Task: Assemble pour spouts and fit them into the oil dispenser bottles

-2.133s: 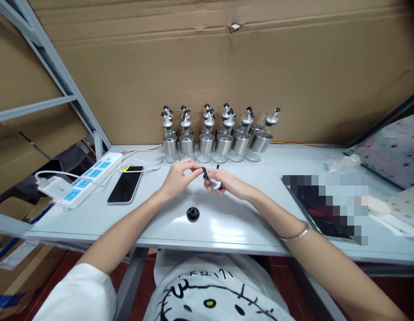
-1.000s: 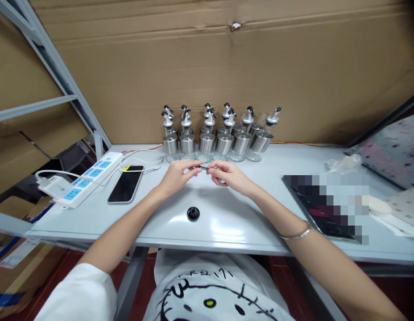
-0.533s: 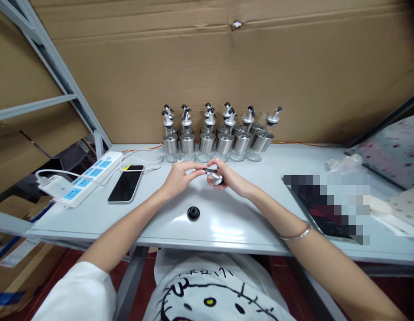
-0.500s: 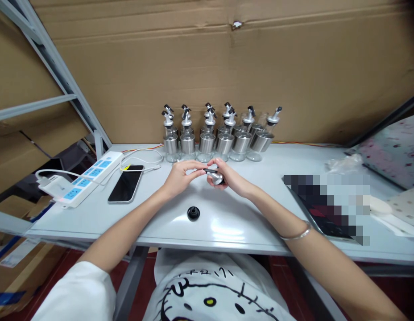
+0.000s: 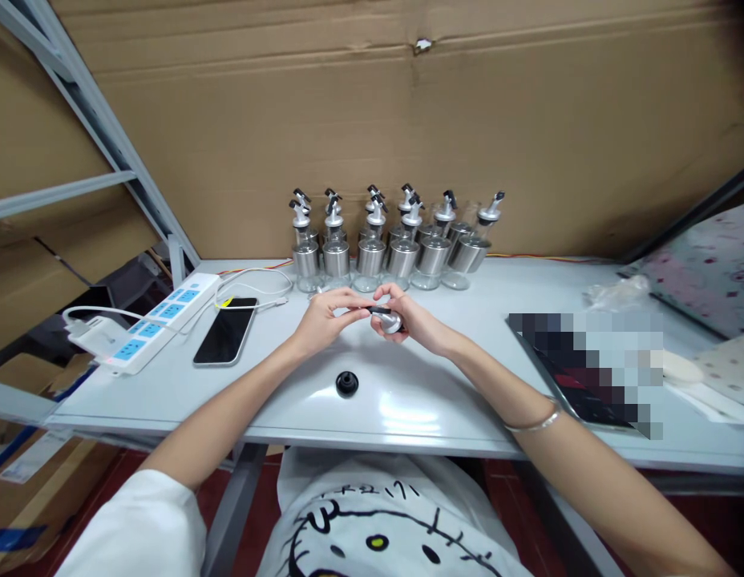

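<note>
Between my two hands is a silver pourer spout with a black flap, the same kind as those on the bottles. My right hand is closed around its silver body. The fingertips of my left hand pinch the end of the black flap. On the table below my hands lies a round black stopper. Just behind my hands, glass oil bottles with steel sleeves stand in two rows, most of them topped with similar pourers. One bottle at the right end leans.
A white power strip with a plugged-in charger and a white cable lies on the left, beside a phone. To the right are a dark, partly pixelated flat object and a crumpled plastic bag. A cardboard wall closes off the back.
The pourer has turned slightly in my fingers, and more of its black flap shows. Both hands stay nearly where they were.
</note>
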A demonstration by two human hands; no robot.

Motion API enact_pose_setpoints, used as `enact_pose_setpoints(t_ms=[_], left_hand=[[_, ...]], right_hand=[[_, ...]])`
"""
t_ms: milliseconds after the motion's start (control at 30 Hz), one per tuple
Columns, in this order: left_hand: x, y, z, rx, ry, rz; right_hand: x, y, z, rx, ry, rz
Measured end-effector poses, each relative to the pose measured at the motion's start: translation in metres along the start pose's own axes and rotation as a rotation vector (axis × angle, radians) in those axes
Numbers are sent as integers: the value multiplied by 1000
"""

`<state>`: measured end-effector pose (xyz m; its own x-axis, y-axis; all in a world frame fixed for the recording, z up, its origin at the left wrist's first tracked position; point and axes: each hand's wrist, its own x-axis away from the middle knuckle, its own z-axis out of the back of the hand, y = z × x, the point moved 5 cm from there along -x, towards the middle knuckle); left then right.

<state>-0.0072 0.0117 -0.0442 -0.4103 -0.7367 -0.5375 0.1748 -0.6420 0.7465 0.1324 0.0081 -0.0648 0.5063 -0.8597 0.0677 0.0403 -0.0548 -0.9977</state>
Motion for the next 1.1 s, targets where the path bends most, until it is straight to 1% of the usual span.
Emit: enact_pose_setpoints(t_ms=[100,233,400,633,800,967,1100], left_hand=[[0,0,-1,4,-6,-3],[0,-1,-1,-5,-27,32],[0,0,1,27,-61,122],[0,-2,-1,156,-103,259],[0,-2,-4,247,-138,328],[1,-3,-5,290,-152,365],[0,-3,-5,317,-159,358]], right_hand=[[0,2,2,9,-14,0],[1,2,2,40,-24,28],[2,1,-1,46,-48,42],[2,4,1,61,-63,20],[4,-1,-2,89,-70,43],[6,-2,-4,100,-62,37],[4,1,-5,62,-76,5]])
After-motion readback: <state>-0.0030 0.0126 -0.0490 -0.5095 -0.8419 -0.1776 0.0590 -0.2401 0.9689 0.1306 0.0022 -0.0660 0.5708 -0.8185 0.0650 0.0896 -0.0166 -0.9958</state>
